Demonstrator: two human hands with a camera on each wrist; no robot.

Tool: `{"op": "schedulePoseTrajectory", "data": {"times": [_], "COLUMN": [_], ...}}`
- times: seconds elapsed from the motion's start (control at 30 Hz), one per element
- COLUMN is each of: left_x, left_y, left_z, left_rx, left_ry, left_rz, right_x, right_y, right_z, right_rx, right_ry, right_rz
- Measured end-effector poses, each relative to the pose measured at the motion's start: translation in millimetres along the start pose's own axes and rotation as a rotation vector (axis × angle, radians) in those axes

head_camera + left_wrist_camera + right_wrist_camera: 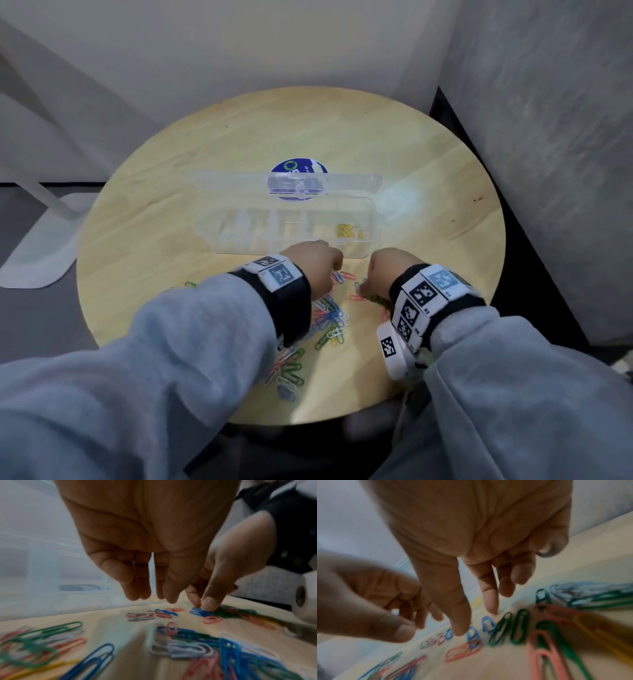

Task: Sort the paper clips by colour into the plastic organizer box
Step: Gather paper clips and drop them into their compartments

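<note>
I held both hands low over the loose paper clips (330, 317) on the tabletop (171, 219). My left hand (145, 545) hung relaxed, empty; my right hand (481, 536) reached fingers-down for a blue clip (488, 624). The organizer box (287, 222) stood open just beyond, within easy reach, yellow clips (346, 230) in its right end compartment.

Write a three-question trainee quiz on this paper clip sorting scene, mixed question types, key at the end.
1. True or false: the plastic organizer box has its lid open.
2. Which colour of clip already lies in the box? A) yellow B) blue C) green
3. Fill in: the loose paper clips lie on the round wooden ____, on the near side of the box.

Key: 1 true; 2 A, the yellow clips sit in the right end compartment; 3 table. The left hand and right hand are both over the loose clips.
</note>
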State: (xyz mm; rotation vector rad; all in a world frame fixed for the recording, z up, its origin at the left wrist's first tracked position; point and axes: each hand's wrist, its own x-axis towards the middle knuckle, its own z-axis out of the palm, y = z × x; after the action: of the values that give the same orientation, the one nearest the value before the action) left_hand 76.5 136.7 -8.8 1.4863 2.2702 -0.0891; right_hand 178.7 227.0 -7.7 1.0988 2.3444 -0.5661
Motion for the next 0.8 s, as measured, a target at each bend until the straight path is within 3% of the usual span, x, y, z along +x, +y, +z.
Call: {"op": "schedulePoseTrajectory", "data": {"times": [0.23, 0.43, 0.8], "left_x": [12.4, 11.7, -0.2], "left_y": [13.3, 7.6, -7.3], "left_z": [8.9, 7.5, 11.1], "left_rx": [0.133, 0.119, -0.187], "left_ry": [-0.02, -0.047, -0.035], "left_rz": [0.071, 0.013, -0.116], "right_x": [5.5, 10.0, 13.2], "right_y": [-11.0, -11.9, -9.9], "right_z": [4.1, 8.9, 7.7], "right_rx": [-0.048, -0.077, -0.203], "right_ry": [-0.032, -0.007, -0.049], "right_rz": [-0.014, -0.021, -0.083]}}
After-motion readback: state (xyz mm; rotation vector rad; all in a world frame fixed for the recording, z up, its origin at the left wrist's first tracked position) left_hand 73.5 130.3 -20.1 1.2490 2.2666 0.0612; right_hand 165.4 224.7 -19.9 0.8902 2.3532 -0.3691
